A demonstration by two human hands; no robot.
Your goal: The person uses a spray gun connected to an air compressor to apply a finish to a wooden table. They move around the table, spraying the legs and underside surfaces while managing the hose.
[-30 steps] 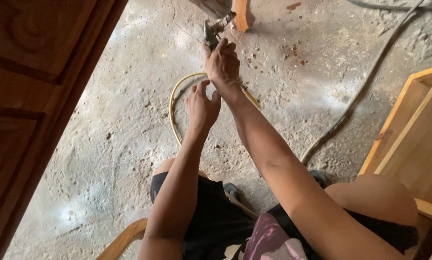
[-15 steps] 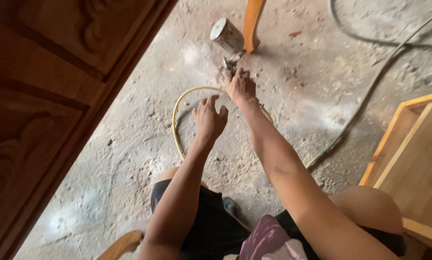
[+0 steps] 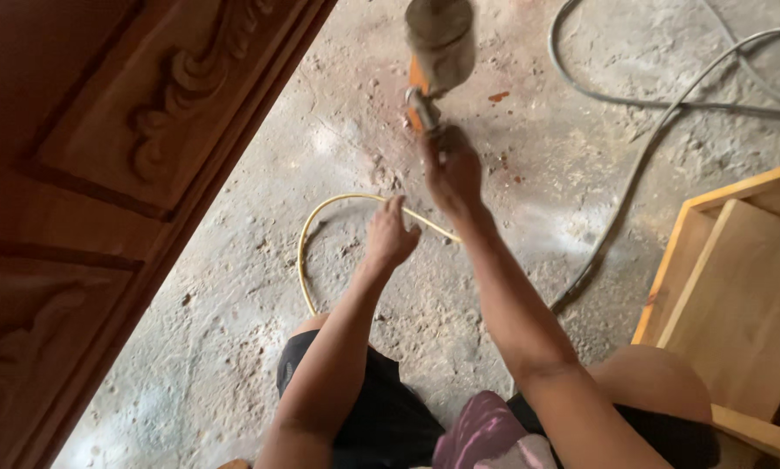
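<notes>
The right hand (image 3: 452,174) is closed around the handle of a spray gun with a dull grey metal cup (image 3: 439,43), held up off the dusty concrete floor (image 3: 234,287). Half a second ago the cup sat lower and smaller in view, near the floor; now it has risen towards the camera, so the tool looks lifted and in hand, though motion blur hides the finger positions. The left hand (image 3: 390,236) has curled its fingers around the thin yellow hose (image 3: 320,213), where earlier it was spread open above it. The hose loops on the floor beneath both hands. A dark carved wooden door panel (image 3: 138,148) stands to the left, a pale wooden frame (image 3: 737,295) to the right, and grey cables (image 3: 659,122) trail beyond.
</notes>
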